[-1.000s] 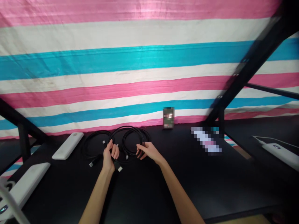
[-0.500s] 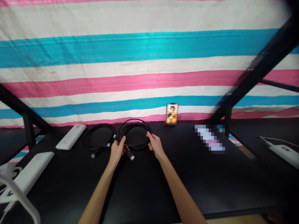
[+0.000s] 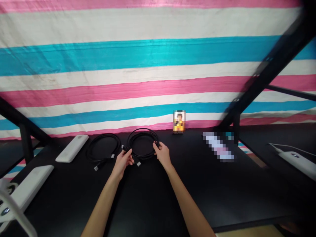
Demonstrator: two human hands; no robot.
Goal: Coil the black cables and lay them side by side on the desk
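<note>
A coiled black cable (image 3: 143, 156) is between my two hands on the black table (image 3: 148, 204). My right hand (image 3: 163, 154) pinches the right side of the coil between thumb and fingers. At the lower left of the coil, my left hand (image 3: 122, 163) is closed on the cable near its plug ends. One light-tipped plug (image 3: 138, 163) lies just right of the left fingers, and another plug tip (image 3: 122, 146) shows above them. A second coiled black cable (image 3: 103, 134) rests to the left, with its plug (image 3: 96, 168) pointing toward me.
Two white power banks (image 3: 72, 148) (image 3: 37, 184) lie on the left. A small blurred card-like item (image 3: 179, 121) stands at the back, and a blurred flat item (image 3: 218, 147) lies to the right. Black frame bars (image 3: 266, 72) slope at both sides before a striped sheet (image 3: 138, 52).
My left hand has shifted slightly and its fingers have loosened a little at the plug ends. The coil has settled somewhat lower, with my right hand still on it. The view has moved slightly.
</note>
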